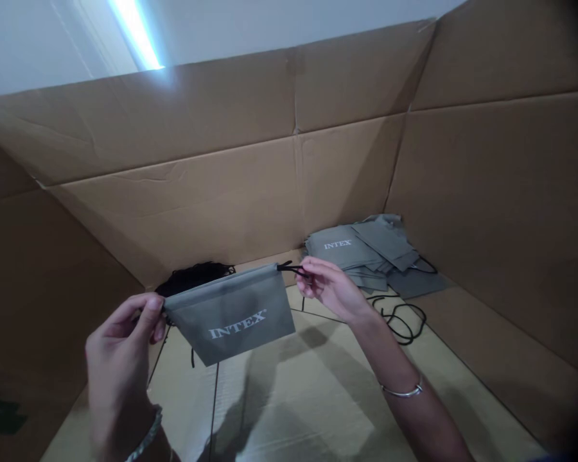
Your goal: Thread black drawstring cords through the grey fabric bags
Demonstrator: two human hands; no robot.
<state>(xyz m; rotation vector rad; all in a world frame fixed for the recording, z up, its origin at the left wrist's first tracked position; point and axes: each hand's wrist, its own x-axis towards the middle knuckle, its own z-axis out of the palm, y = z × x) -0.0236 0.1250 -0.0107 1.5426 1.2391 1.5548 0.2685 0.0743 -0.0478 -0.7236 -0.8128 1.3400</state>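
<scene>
Two bare hands hold up one small pouch. At the left of the view, the left hand (120, 346) is curled, its thumb and fingers pinching the upper left corner of the grey drawstring pouch (228, 324). A metal bracelet (147, 435) circles that wrist. The pouch hangs between the hands with its drawn edge upward, its long axis nearly level and rising slightly to the right. Its white INTEX print (237, 324) faces the camera. From its upper right corner, a black drawstring (293, 269) runs into the right hand (330, 289), where the thumb and forefinger pinch the cord and the other fingers curl loosely, just clear of the fabric. A thin silver bangle (401, 389) sits on the right forearm.

Behind the pouch lies a tangled heap of black cords (192, 277). Further right, a stack of grey INTEX pouches (356, 253) rests near the corner, with a loose black cord (399, 321) beside it. Everything sits on a corrugated cardboard floor (293, 410), enclosed by brown cardboard walls (173, 192). A dark scrap (0, 416) at the lower left is too dim to identify. Above the walls, a white wall (38, 45) catches a bright strip of light (135, 29).
</scene>
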